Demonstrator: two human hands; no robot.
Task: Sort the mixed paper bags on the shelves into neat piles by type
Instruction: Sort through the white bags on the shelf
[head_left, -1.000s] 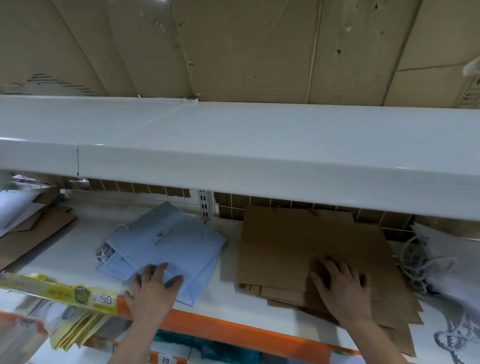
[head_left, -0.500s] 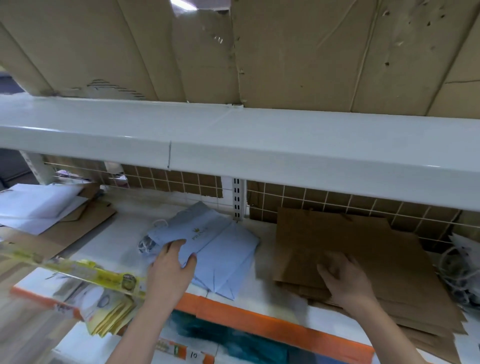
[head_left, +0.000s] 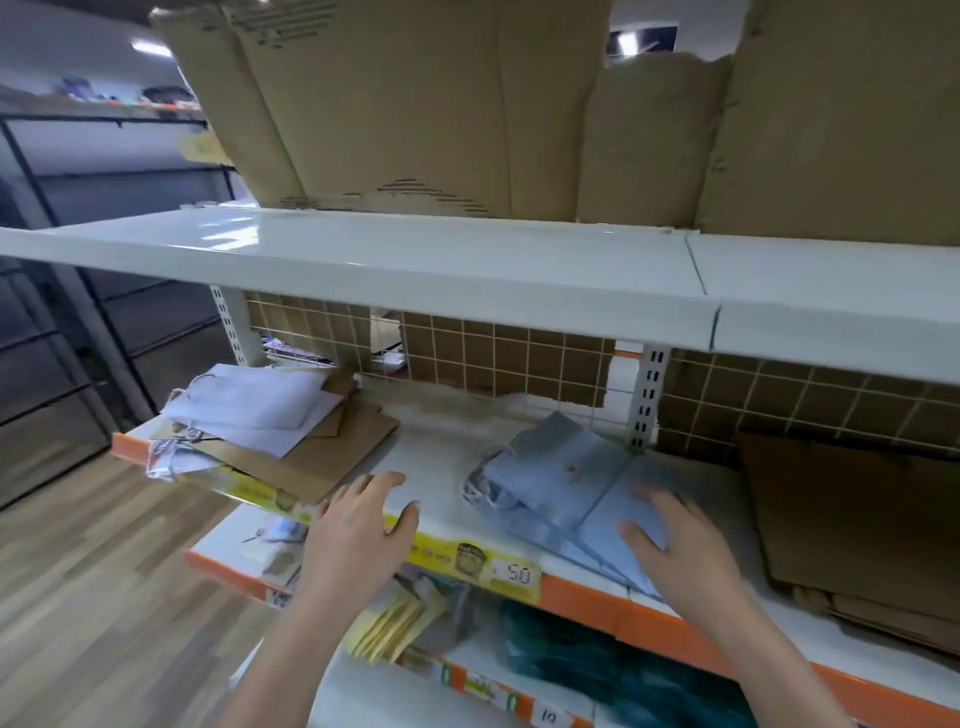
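A pile of light blue paper bags lies on the middle of the white shelf. My right hand rests flat on its near right corner, fingers spread. My left hand hovers open over the shelf's front edge, left of the blue pile, holding nothing. A stack of brown paper bags lies flat at the right. At the left end sits a mixed heap: white bags on top of brown bags, with string handles hanging off the edge.
An upper white shelf overhangs the work area, with flattened cardboard standing on it. A wire grid backs the shelf. A yellow price strip runs along the front edge. Yellow and teal items lie on the shelf below.
My view has swung left. My right hand left the brown stack and now lies on the blue bags. My left hand came off the blue bags and moved left.
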